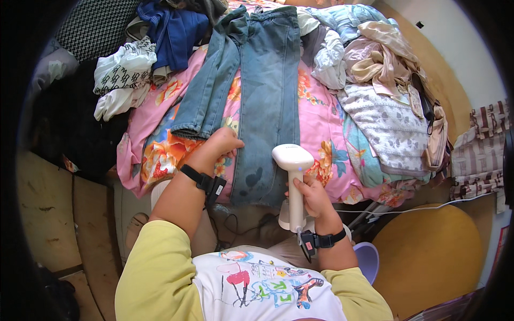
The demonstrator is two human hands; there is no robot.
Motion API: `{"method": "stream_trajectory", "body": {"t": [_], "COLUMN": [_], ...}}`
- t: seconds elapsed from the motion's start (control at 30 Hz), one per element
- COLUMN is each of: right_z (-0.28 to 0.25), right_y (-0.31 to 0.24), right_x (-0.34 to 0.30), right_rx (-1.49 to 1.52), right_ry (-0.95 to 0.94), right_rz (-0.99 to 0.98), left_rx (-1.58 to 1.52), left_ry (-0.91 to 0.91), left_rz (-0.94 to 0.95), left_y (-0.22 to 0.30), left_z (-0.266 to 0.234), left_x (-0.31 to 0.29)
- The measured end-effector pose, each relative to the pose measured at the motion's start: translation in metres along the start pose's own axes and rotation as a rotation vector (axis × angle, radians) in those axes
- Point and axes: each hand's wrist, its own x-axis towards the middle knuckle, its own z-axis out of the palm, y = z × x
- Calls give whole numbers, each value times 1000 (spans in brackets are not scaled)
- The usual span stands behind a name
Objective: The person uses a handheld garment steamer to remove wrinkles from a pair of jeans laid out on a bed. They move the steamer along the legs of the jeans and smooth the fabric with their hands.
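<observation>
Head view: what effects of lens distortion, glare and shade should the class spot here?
Head view: the corners go black, and the edge of the pale wall at upper right bows; head view: the white handheld steamer looks bright; head view: the dark fabric at left loses most detail in shade.

L head fisheye cam, POV, angled down/fwd, fairly close above jeans point(269, 101)

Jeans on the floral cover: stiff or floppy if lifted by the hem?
Likely floppy overall: the jeans lie flat, with one leg splayed aside. Probably a bit stiff along the thick side seams, which show as raised lines. The lower leg may feel heavier if the dark patches near the hem are damp, though wetness can't be confirmed.
</observation>
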Motion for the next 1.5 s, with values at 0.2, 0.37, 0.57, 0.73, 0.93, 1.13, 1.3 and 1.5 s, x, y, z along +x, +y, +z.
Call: {"method": "stream_trajectory", "body": {"t": [0.2, 0.37, 0.57, 0.73, 0.93, 1.13, 1.3, 1.5], "right_z": [-7, -4, -3, 10, 15, 18, 19, 24], "right_y": [17, 26, 27, 15, -5, -31, -49, -61], "right_x": [-21, -35, -39, -29, 4, 50, 84, 107], "right_rx": [35, 45, 39, 64, 67, 24, -3, 47], "right_ry": [-19, -57, -27, 22, 56, 70, 111, 130], "right_rz": [42, 79, 77, 45, 12, -12, -61, -100], "left_rx": [4, -7, 25, 32, 22, 50, 18, 19], "left_ry": [6, 23, 40, 31, 44, 37, 28, 10], "left_rz": [-19, -11, -11, 2, 44, -6, 0, -8], "left_y": [1, 0, -3, -5, -6, -4, 0, -3], "left_z": [1, 1, 3, 2, 3, 1, 1, 1], "left_x": [-1, -1, 4, 4, 3, 4, 2, 6]}}
